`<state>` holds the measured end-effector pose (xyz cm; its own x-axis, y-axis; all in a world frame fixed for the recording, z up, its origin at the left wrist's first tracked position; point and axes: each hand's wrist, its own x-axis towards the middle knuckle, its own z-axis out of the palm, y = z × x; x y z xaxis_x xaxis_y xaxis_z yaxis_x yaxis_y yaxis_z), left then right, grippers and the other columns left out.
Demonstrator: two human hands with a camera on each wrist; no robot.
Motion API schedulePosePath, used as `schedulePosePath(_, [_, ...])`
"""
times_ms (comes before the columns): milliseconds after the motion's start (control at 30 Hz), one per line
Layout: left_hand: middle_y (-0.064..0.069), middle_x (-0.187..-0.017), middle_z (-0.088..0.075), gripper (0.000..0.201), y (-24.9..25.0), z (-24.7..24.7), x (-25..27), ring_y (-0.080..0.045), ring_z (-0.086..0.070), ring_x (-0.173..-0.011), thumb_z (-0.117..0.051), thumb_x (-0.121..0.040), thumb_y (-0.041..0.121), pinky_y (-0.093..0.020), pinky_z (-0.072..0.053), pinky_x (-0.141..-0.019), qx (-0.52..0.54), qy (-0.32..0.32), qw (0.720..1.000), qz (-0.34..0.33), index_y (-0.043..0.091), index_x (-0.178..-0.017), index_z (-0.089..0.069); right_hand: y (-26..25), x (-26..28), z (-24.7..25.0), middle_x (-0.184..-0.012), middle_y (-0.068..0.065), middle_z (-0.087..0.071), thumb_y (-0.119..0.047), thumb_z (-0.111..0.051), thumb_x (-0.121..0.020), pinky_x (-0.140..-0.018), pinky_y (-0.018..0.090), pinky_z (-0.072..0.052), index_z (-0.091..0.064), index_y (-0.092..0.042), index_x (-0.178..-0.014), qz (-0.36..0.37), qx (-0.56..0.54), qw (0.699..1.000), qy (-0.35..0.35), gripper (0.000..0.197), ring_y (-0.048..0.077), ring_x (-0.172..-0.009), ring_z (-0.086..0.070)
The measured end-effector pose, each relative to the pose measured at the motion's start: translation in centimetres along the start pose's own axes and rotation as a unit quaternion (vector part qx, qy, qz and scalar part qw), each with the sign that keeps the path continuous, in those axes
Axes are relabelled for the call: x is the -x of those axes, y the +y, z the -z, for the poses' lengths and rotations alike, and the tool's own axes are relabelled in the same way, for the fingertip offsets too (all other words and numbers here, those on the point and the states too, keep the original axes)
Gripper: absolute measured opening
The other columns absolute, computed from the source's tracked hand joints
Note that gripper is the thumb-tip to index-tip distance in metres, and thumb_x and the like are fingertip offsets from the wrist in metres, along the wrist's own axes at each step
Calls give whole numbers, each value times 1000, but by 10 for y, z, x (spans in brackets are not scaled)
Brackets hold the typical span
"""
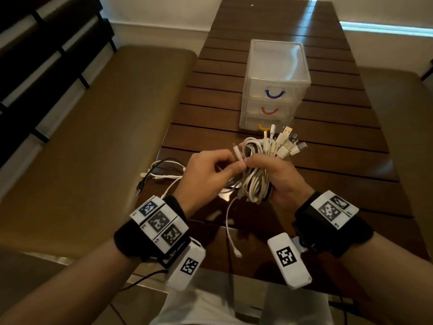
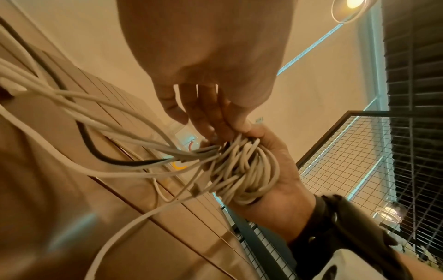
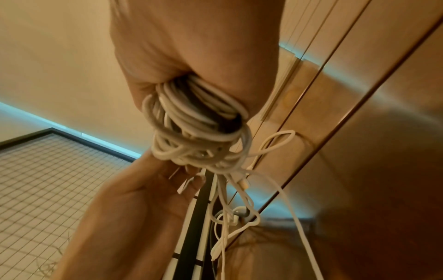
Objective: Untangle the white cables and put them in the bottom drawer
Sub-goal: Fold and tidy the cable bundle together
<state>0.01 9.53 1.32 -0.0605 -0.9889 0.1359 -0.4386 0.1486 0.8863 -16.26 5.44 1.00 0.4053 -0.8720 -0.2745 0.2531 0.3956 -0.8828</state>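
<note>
Nearest: one loose white cable end [image 1: 237, 253] hanging down from the bundle toward the lap, plug free in the air.

Right hand [image 1: 284, 181] wrapped round a coiled bundle of thin white rubber-sheathed cables [image 1: 254, 184]; loops spilling below the fist, a fan of white and metal plugs [image 1: 284, 141] sticking up above it. Held clear of the dark slatted wooden table [image 1: 339, 146].

Left hand [image 1: 210, 170] touching the bundle from the left, thumb and forefinger pinched on a single white plug [image 1: 239, 158] at the top of the coil.

Handling, as judged: light, limp, smooth-sheathed; loops likely to snag on one another and on the plugs. Rigid plug ends the best purchase; a pull on mid-length cord would probably tighten the knot. Strain at the plug necks best kept low.

Left, on the table: slack white cords with one black cable [image 1: 150, 174] among them, some running back to the bundle.

Farthest: clear plastic three-drawer box [image 1: 276, 66], all drawers closed; bottom drawer with the yellow handle [image 1: 262, 126] just beyond the plug fan.
</note>
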Motion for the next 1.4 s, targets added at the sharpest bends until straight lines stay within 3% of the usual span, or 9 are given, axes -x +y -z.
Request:
schedulePosePath(100, [-5, -75, -70, 25, 3, -2, -1, -25, -67, -75, -65, -89, 37, -51, -54, -72, 31, -2, 999, 25, 14, -83, -73, -3, 4, 2, -82, 14, -67, -8, -63, -80, -57, 38, -57, -71, -9, -98, -17, -20, 999, -21, 20, 25, -65, -65])
schedulePosePath(300, [6, -58, -48, 61, -2, -2, -3, -7, -41, -52, -58, -67, 78, -28, -39, -53, -52, 45, 995, 75, 18, -65, -47, -6, 5, 3, -76, 9, -64, -13, -62, -74, -58, 34, -54, -70, -5, -89, -30, -35, 998, -39, 19, 20, -65, -63])
schedulePosePath(467, [6, -69, -55, 46, 3, -7, -6, -10, -48, -58, -63, -76, 59, -34, -46, -56, -73, 30, 996, 51, 18, -82, -46, -3, 2, 0, -83, 12, -61, -15, -65, -79, -60, 38, -56, -73, -7, -88, -46, -42, 997, -44, 14, 24, -70, -62])
schedulePosePath(633, [1, -85, -64, 44, -2, -7, -16, -21, -65, -73, -66, -71, 53, -49, -58, -70, -7, 12, 995, 103, 20, -91, -45, -4, 0, 6, -101, 17, -71, -12, -71, -78, -76, 43, -58, -67, -2, -111, -54, -12, 998, -41, 34, 27, -88, -69])
schedulePosePath(767, [0, -99, -66, 44, -9, -4, -19, -4, -60, -75, -76, -78, 41, -28, -57, -75, 0, -14, 990, 140, 21, -102, -46, -5, 0, 0, -87, 7, -74, -1, -63, -83, -70, 34, -57, -70, -3, -94, -36, 26, 999, -14, 13, 18, -80, -68])
schedulePosePath(933, [12, -142, -50, 80, -22, 0, -11, -1, -48, -128, -69, -77, 57, -36, -40, -110, 112, -143, 971, 156, 30, -145, -36, -11, -5, -6, -74, 11, -64, -7, -60, -87, -59, 33, -54, -65, -7, -81, -54, -42, 998, -8, 8, 20, -61, -61])
schedulePosePath(1033, [12, -132, -59, 80, -26, 2, -3, -2, -54, -121, -65, -70, 70, -34, -44, -106, 11, -239, 965, 107, 36, -140, -45, -7, -10, -11, -66, 4, -61, -15, -71, -79, -66, 36, -53, -65, -10, -79, -52, -48, 997, 2, 8, 17, -57, -61])
schedulePosePath(1167, [12, -103, -69, 56, -28, -3, 0, -4, -64, -95, -71, -67, 64, -38, -54, -86, -146, -191, 969, 50, 32, -112, -62, -4, -15, -23, -63, 3, -50, -16, -73, -79, -56, 32, -47, -61, -10, -82, -41, -47, 998, 0, 14, 13, -47, -52])
schedulePosePath(1400, [14, -115, -64, 64, -28, -2, 2, -1, -61, -106, -81, -71, 41, -37, -52, -95, -12, -165, 985, 48, 28, -125, -49, -7, -15, -29, -57, 3, -50, -13, -69, -73, -54, 31, -44, -58, -6, -91, -35, -39, 998, -30, 21, 14, -45, -49])
